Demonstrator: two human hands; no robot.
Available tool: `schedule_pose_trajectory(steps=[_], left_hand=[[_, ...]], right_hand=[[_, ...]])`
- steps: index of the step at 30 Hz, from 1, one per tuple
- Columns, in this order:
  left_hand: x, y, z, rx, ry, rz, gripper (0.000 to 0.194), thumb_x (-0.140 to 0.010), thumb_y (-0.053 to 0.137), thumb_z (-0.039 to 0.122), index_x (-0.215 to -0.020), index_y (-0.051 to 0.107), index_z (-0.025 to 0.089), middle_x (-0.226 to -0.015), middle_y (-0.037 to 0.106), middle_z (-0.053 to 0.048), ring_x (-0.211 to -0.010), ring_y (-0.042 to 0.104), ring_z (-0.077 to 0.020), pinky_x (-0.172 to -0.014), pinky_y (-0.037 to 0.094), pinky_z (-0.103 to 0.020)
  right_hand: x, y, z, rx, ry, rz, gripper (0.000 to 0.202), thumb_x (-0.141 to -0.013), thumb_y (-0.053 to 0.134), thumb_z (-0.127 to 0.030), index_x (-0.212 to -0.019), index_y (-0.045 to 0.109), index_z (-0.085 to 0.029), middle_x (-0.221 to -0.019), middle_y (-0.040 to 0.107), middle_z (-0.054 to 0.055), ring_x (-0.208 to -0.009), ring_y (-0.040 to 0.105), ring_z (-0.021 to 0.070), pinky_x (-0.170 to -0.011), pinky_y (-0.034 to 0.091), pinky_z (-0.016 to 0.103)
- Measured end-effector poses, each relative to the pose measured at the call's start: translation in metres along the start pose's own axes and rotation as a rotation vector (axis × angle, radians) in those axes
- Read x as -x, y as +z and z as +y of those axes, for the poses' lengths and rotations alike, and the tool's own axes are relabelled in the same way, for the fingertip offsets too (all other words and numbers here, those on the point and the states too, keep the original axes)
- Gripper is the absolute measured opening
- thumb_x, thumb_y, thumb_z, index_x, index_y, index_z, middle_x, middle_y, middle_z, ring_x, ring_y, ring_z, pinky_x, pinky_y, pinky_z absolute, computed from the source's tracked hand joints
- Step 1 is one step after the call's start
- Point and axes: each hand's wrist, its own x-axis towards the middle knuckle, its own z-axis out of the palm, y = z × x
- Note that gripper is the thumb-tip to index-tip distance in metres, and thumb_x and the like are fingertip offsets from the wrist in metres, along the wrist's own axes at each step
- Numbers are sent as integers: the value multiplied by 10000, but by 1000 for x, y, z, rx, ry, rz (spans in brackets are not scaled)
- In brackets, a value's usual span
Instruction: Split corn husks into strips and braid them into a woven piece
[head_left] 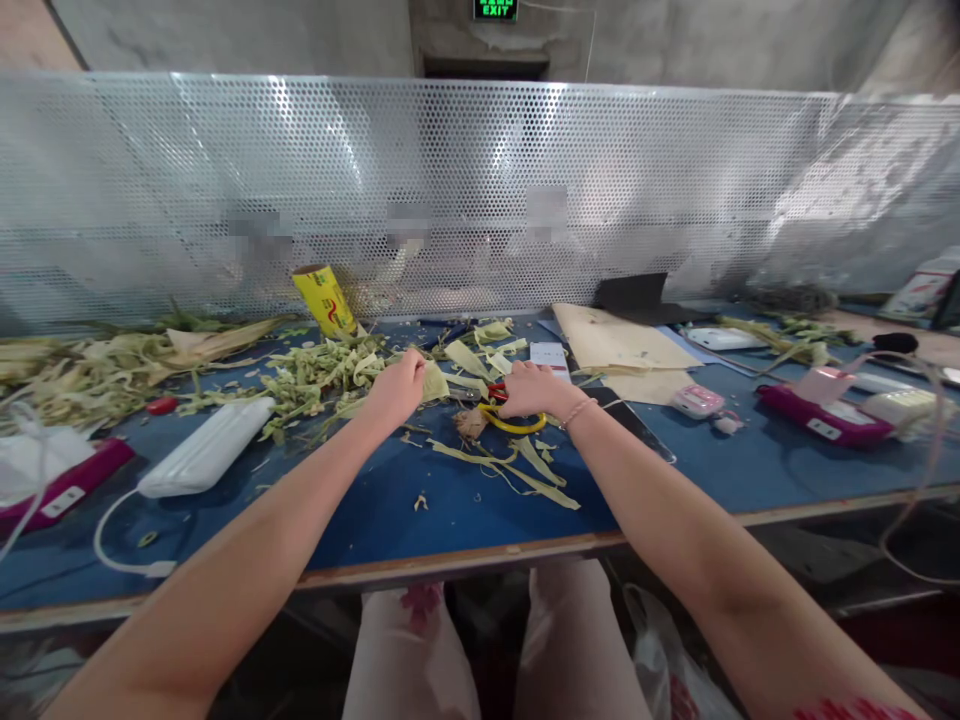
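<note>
My left hand (403, 388) is closed above the blue table, its fingers pinched at a pale green piece of husk (434, 381) that shows at its right side. My right hand (526, 390) lies over a pair of scissors with yellow handles (525, 426), fingers curled down at them. Part of the scissors is hidden under the hand, and something red shows by the fingers. A brown, dry clump (471, 424) sits just left of the handles. Long husk strips (517, 470) lie in front. Left of my left hand spreads a heap of green trimmings (322, 380).
A yellow can-like tube (325, 300) leans behind the heap, before a perforated metal screen (480, 180). At left lie a white power bank (208, 448) with a cable and a purple-and-white box (67, 480). Brown paper (622, 340), a dark phone (637, 430) and a pink case (697, 401) are at right.
</note>
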Motion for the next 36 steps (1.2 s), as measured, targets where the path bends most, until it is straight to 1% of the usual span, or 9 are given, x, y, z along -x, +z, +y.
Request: schedule_pose_trajectory(steps=[5,10,15,19,22,25,29,32,36], left_hand=[[1,-4,1,-13,18,-13,192,-844,304,250,-872,485,192,-590,514,-18,-563,510,-176,-518,295,-267],[1,-2,0,36,24,-2,168,-829,328,232,-858,488,191,-579,502,-8,-551,496,-169,-528,298,-268],[-1,0,-2,61,11,10,159,-823,342,227,-852,494,191,-594,514,-13,-572,507,-174,-548,315,-270],[-2,0,-4,82,-24,56,137,-815,366,240,-828,497,203,-617,528,-18,-604,522,-183,-572,334,-274],[-3,-2,-5,124,-82,148,115,-807,378,229,-806,491,208,-645,539,-18,-645,533,-182,-601,349,-273],[-5,-6,-7,190,-149,298,93,-806,377,222,-789,467,206,-663,527,-12,-650,516,-167,-615,354,-268],[-5,-10,-10,271,-189,445,81,-814,365,238,-772,429,213,-660,489,-2,-630,472,-151,-619,350,-267],[-5,-11,-12,299,-201,457,74,-809,366,231,-765,422,213,-650,473,6,-624,462,-146,-616,350,-266],[-4,-9,-11,290,-190,445,89,-810,364,222,-753,431,206,-671,485,0,-648,473,-141,-626,358,-261]], right_hand=[[-5,5,3,30,-37,27,461,-657,484,-426,-940,635,-96,-1044,536,190,-954,524,316,-763,419,413],[-4,4,5,30,-76,-21,387,-668,512,-365,-921,637,-99,-1020,558,191,-790,597,260,-599,449,315],[-1,5,3,57,-77,81,300,-693,470,-166,-950,597,-80,-1021,558,193,-794,615,244,-611,455,291],[2,4,1,20,-73,132,304,-694,466,-175,-968,568,-93,-1031,537,180,-804,617,267,-616,465,322],[4,2,-2,-30,-63,127,298,-725,452,-216,-977,562,-102,-1032,524,173,-830,614,281,-652,467,343],[4,0,-4,-101,-19,135,306,-782,420,-303,-965,566,-105,-1034,514,175,-848,608,285,-696,459,357],[1,-2,-2,-228,13,313,310,-804,422,-339,-976,544,-111,-1043,515,165,-861,588,254,-746,433,333],[-5,-2,-1,-445,-5,452,272,-805,426,-357,-920,530,-133,-919,557,105,-811,565,201,-714,421,294],[-11,0,-1,-781,-64,537,267,-806,405,-389,-906,486,-155,-761,550,26,-692,519,138,-617,402,252]])
